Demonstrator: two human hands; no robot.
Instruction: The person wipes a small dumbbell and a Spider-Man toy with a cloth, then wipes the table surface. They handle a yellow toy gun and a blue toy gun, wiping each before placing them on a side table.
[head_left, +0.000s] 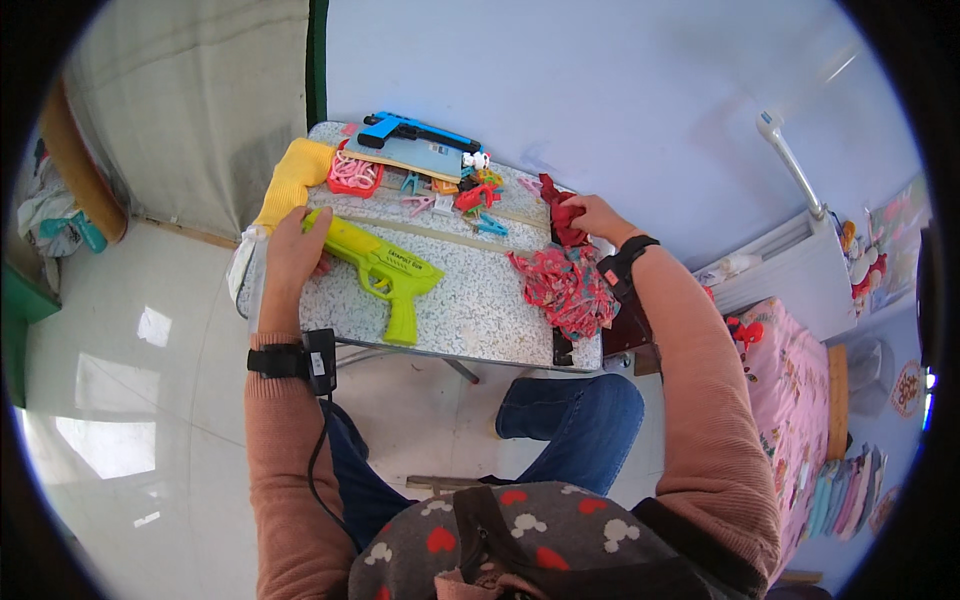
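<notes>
A lime-green toy gun (375,262) lies at a slant across the left half of the speckled table (470,300), its grip towards me. My left hand (298,248) is closed around the end of its barrel, with some fingers hidden. At the table's right side my right hand (597,217) pinches a dark red cloth (563,215). Just nearer to me sits a crumpled red floral cloth (568,292), below that hand and beside the wrist.
Along the back are a blue toy gun (420,131) on a notebook (405,155), a red basket of pink rings (355,175), a yellow knitted piece (297,180) and several clothes pegs (475,197). The wall (600,90) rises behind. A pink-covered bed (790,390) stands right.
</notes>
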